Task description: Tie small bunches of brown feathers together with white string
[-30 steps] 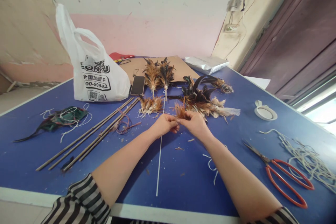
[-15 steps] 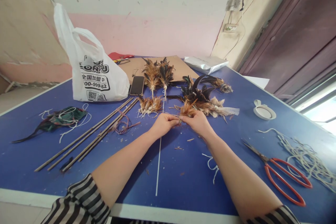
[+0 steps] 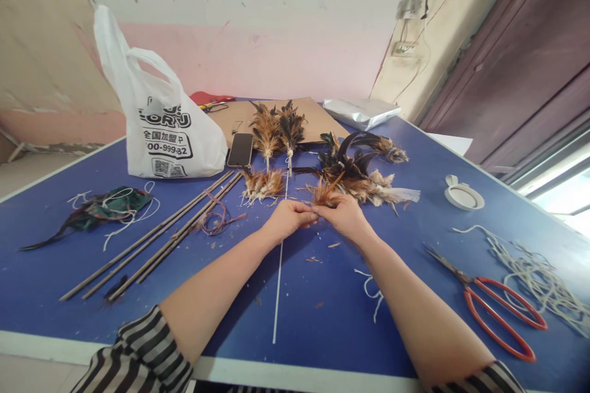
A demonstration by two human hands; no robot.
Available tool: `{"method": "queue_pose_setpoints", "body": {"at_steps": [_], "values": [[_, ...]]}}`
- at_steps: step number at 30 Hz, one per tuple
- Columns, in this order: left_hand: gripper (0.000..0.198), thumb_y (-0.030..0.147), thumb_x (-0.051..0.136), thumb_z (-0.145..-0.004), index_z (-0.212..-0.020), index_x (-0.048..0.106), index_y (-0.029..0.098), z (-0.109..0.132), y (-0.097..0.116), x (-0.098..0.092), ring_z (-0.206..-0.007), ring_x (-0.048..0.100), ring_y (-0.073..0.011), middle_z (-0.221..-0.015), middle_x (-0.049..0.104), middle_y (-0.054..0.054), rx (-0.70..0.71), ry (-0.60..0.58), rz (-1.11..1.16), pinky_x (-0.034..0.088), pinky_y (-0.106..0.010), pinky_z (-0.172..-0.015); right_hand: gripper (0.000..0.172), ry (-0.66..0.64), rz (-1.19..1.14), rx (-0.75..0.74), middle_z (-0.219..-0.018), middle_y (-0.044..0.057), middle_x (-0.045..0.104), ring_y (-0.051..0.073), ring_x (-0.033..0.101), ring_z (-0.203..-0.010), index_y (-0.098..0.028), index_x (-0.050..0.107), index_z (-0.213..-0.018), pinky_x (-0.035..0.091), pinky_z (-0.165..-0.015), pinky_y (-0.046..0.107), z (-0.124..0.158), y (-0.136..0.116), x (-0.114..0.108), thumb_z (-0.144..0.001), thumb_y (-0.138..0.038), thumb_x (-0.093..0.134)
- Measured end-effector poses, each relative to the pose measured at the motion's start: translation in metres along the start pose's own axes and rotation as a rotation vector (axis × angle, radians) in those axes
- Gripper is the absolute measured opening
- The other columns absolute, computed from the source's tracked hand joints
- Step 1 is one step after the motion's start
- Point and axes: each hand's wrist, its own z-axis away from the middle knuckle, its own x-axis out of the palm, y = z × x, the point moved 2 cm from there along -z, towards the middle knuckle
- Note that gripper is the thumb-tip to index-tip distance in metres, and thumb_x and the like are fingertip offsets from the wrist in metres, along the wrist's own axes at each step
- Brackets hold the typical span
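Note:
My left hand (image 3: 292, 220) is closed in a pinch over the middle of the table, thumb and fingertips meeting those of my right hand (image 3: 341, 215). Whatever the left fingertips hold is hidden. Brown feathers (image 3: 327, 190) stick up from behind my right fingers, which are closed on their lower ends. Just left of the hands lies a row of brown feathers with pale bases (image 3: 262, 185). To the right, a pile of black and cream feathers (image 3: 353, 172) sits close behind my right hand. Two tied feather bunches (image 3: 268, 129) rest farther back.
At left stand a white plastic bag (image 3: 173, 129), thin sticks (image 3: 152, 242), a coil of brown cord (image 3: 219, 221) and a dark green feathered piece (image 3: 115, 206). Red-handled scissors (image 3: 488, 301), white string (image 3: 530, 276) and a tape roll (image 3: 465, 196) lie right. A phone (image 3: 240, 150) lies behind.
The brown feathers at my right hand have shifted slightly left. Both hands stay pinched together in nearly the same spot.

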Motion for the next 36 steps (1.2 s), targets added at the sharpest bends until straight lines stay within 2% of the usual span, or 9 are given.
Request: {"method": "queue_pose_setpoints", "body": {"at_steps": [3,13,16,20,22,24,30,34,36], "values": [[0.017,0.025,0.065,-0.061,-0.070,0.068,0.011,0.000,0.000,0.002,-0.054,0.054,-0.0100,-0.062,0.064,-0.005,0.030,0.058,-0.023,0.043,-0.023,-0.057,0.011,0.012,0.018,0.007,-0.064,0.002,0.064,0.015,0.057,-0.060,-0.014,0.064,-0.068,0.042,-0.057,0.024,0.000,-0.001,0.001,-0.064,-0.021,0.056],[0.014,0.024,0.061,-0.064,-0.066,0.067,0.012,0.002,0.002,0.006,-0.051,0.052,-0.0093,-0.058,0.062,-0.002,0.043,0.055,-0.013,0.043,-0.023,-0.057,0.013,0.040,0.028,0.003,-0.062,0.001,0.062,0.014,0.053,-0.060,-0.014,0.064,-0.066,0.039,-0.056,0.024,0.000,-0.001,0.001,-0.063,-0.026,0.061],[0.018,0.027,0.062,-0.064,-0.071,0.068,0.012,-0.001,0.001,0.002,-0.054,0.053,-0.0100,-0.061,0.063,-0.003,0.076,0.084,-0.006,0.043,-0.023,-0.056,0.019,0.133,-0.127,0.061,-0.058,-0.001,0.058,0.010,0.048,-0.052,-0.014,0.062,-0.071,0.037,-0.051,0.023,-0.002,0.002,0.000,-0.063,-0.031,0.062],[0.022,0.031,0.065,-0.062,-0.073,0.067,0.012,-0.007,-0.006,-0.007,-0.060,0.057,-0.0117,-0.066,0.065,-0.006,0.012,0.185,0.136,0.044,-0.024,-0.059,0.033,0.343,-0.357,0.141,-0.064,0.000,0.060,0.008,0.046,-0.048,-0.015,0.059,-0.088,0.037,-0.048,0.022,-0.006,0.019,-0.013,-0.064,-0.038,0.061],[0.023,0.032,0.066,-0.061,-0.074,0.067,0.012,-0.011,-0.011,-0.012,-0.060,0.057,-0.0113,-0.069,0.065,-0.006,-0.007,0.221,0.185,0.044,-0.024,-0.060,0.029,0.390,-0.216,0.164,-0.059,0.000,0.058,0.008,0.045,-0.047,-0.014,0.062,-0.079,0.035,-0.047,0.022,-0.007,0.026,-0.021,-0.064,-0.038,0.061],[0.026,0.032,0.066,-0.061,-0.077,0.067,0.012,-0.014,-0.015,-0.017,-0.063,0.058,-0.0115,-0.071,0.066,-0.007,-0.003,0.243,0.228,0.044,-0.023,-0.060,0.024,0.363,0.022,0.162,-0.059,0.001,0.059,0.010,0.047,-0.049,-0.015,0.065,-0.073,0.036,-0.049,0.023,-0.008,0.028,-0.027,-0.064,-0.037,0.059],[0.030,0.031,0.070,-0.058,-0.081,0.066,0.012,-0.019,-0.023,-0.025,-0.070,0.060,-0.0129,-0.074,0.065,-0.008,-0.020,0.318,0.416,0.044,-0.021,-0.059,0.016,0.127,0.671,0.047,-0.078,0.003,0.066,0.016,0.057,-0.072,-0.021,0.067,-0.072,0.040,-0.065,0.026,-0.012,0.017,-0.023,-0.069,-0.026,0.053],[0.030,0.030,0.070,-0.058,-0.081,0.066,0.011,-0.020,-0.020,-0.024,-0.070,0.059,-0.0121,-0.075,0.065,-0.008,-0.033,0.334,0.451,0.044,-0.020,-0.058,0.017,-0.079,0.990,0.049,-0.084,0.008,0.065,0.020,0.058,-0.078,-0.021,0.068,-0.075,0.040,-0.066,0.028,-0.016,0.014,-0.011,-0.070,-0.025,0.053],[0.029,0.029,0.069,-0.059,-0.081,0.066,0.011,-0.019,-0.019,-0.024,-0.071,0.059,-0.0118,-0.077,0.065,-0.008,-0.037,0.336,0.458,0.044,-0.019,-0.057,0.018,-0.122,1.092,0.054,-0.083,0.013,0.065,0.023,0.059,-0.077,-0.016,0.068,-0.075,0.040,-0.064,0.030,-0.018,0.015,-0.007,-0.069,-0.023,0.053]]}}
